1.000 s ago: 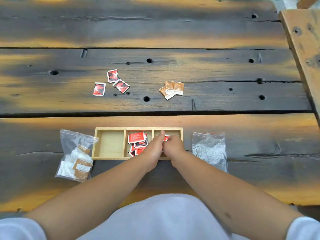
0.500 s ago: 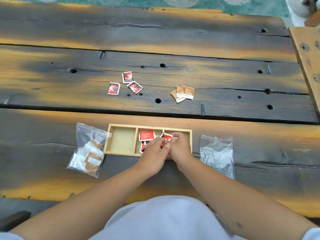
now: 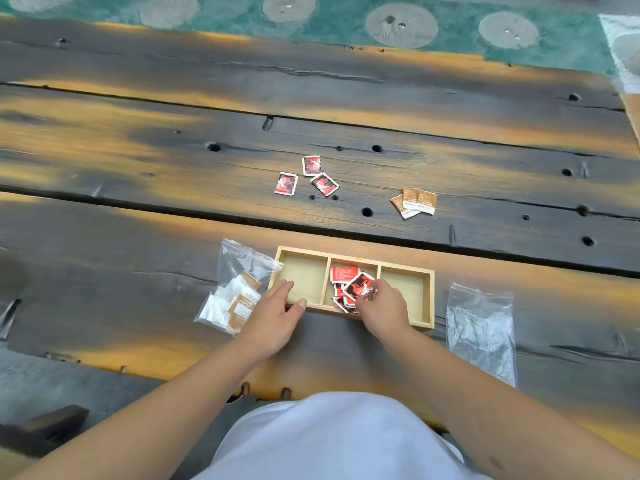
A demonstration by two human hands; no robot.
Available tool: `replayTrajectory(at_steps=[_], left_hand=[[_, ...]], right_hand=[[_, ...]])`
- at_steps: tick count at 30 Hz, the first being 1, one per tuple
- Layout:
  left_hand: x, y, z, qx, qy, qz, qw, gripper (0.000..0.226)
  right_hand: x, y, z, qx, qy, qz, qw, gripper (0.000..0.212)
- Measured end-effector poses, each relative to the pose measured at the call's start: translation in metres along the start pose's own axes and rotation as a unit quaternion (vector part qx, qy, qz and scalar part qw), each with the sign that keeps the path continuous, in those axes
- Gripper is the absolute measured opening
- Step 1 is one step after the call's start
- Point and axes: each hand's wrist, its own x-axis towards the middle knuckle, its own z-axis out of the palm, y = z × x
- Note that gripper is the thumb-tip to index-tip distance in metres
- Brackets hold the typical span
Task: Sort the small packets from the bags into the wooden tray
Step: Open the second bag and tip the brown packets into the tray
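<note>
Tray [image 3: 429, 299] btwn bags [image 3: 235, 289] [image 3: 479, 327]; pkts [image 3: 349, 285] mid compartment.

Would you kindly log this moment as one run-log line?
left hand: rests on wooden tray edge | right hand: pinches red packet, middle compartment | outer compartments: empty

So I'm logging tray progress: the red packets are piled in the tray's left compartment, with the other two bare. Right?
Not quite. The head view shows the red packets piled in the middle compartment of the tray; the left and right compartments are bare. The right hand is at that pile.
</note>
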Motion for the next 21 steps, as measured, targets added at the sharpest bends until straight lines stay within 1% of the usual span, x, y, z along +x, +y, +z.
replayTrajectory(at_steps=[4, 6, 9, 13, 15, 18, 19, 21], left_hand=[[0.019, -0.023, -0.035, 0.073, 0.022, 0.028, 0.997, 0.060], [0.030, -0.031, -0.054, 0.136, 0.027, 0.043, 0.989, 0.061], [0.045, -0.039, -0.078, 0.238, 0.038, 0.071, 0.968, 0.058], [0.067, -0.048, -0.102, 0.329, 0.020, 0.112, 0.938, 0.057], [0.079, -0.053, -0.109, 0.360, 0.008, 0.124, 0.925, 0.060], [0.085, -0.059, -0.115, 0.385, -0.017, 0.120, 0.915, 0.060], [0.085, -0.060, -0.115, 0.397, -0.015, 0.128, 0.909, 0.060], [0.086, -0.066, -0.117, 0.421, 0.006, 0.161, 0.893, 0.058]], right_hand=[[-0.011, -0.010, 0.020, -0.017, -0.003, -0.029, 0.999, 0.035], [-0.017, -0.021, 0.032, -0.037, -0.016, -0.045, 0.998, 0.041], [-0.022, -0.045, 0.050, -0.049, -0.046, -0.069, 0.995, 0.048], [-0.020, -0.081, 0.074, -0.091, -0.084, -0.116, 0.986, 0.048], [-0.015, -0.100, 0.084, -0.107, -0.069, -0.136, 0.983, 0.048], [-0.005, -0.125, 0.098, -0.152, -0.035, -0.163, 0.974, 0.050], [-0.003, -0.130, 0.101, -0.171, -0.039, -0.172, 0.969, 0.052], [0.002, -0.141, 0.108, -0.209, -0.071, -0.195, 0.956, 0.054]])
